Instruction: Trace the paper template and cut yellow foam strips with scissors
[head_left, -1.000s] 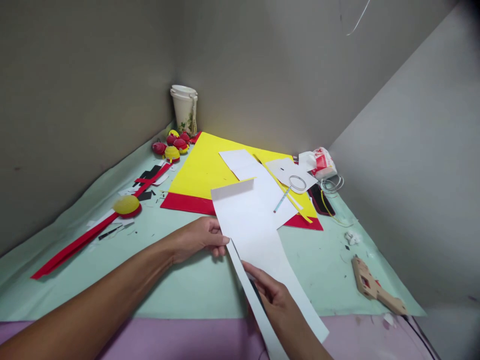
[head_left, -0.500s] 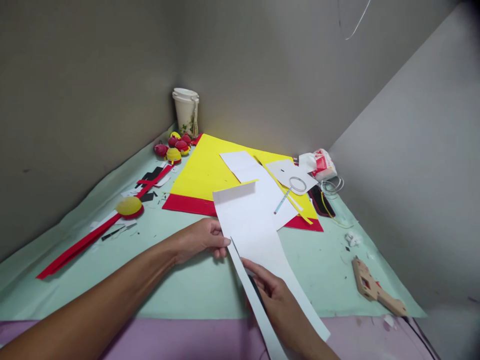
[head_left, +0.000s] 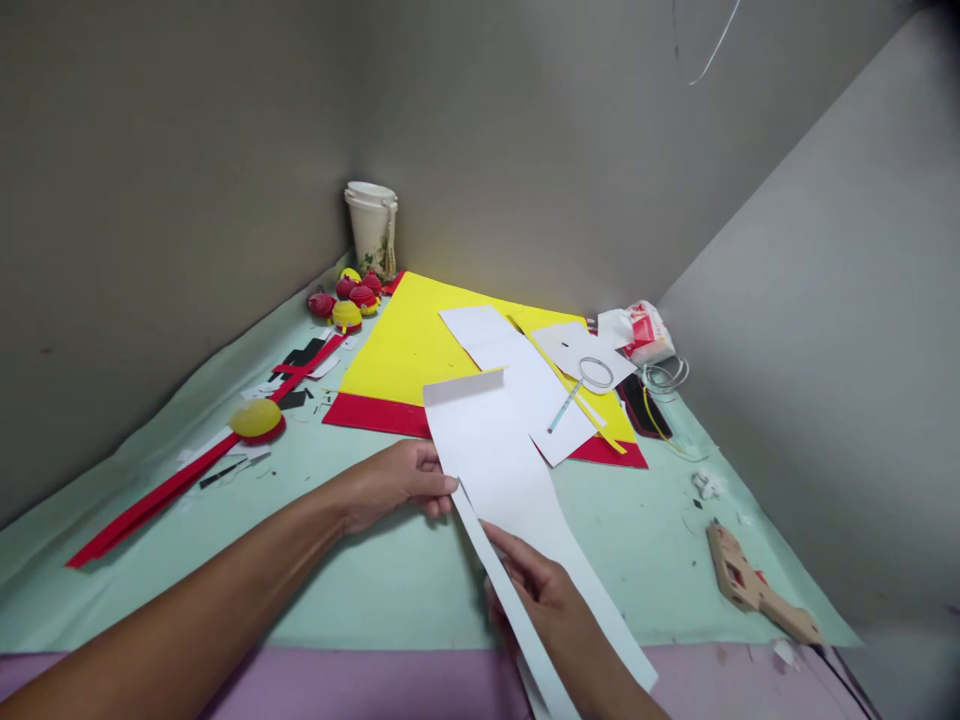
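The left hand [head_left: 397,487] pinches the left edge of a tall white paper sheet [head_left: 499,450], held at centre over the pale green mat [head_left: 660,540]; a narrow white strip [head_left: 504,590] is split off toward 6 o'clock; the right hand [head_left: 556,608] lies beneath, its grip unclear, possibly on scissors; cutting looks midway, and continuing needs steady tension; a yellow foam sheet [head_left: 412,340] lies at 12 o'clock and a tan glue gun [head_left: 750,585] at 4, neither obstructing.

Bare green mat [head_left: 322,450] lies open between the red strip [head_left: 172,485] and the white sheet [head_left: 502,470]. Rightward, a glue gun [head_left: 750,590] and the wall [head_left: 825,350] obstruct passage. The yellow sheet [head_left: 412,340] covers the far corner.
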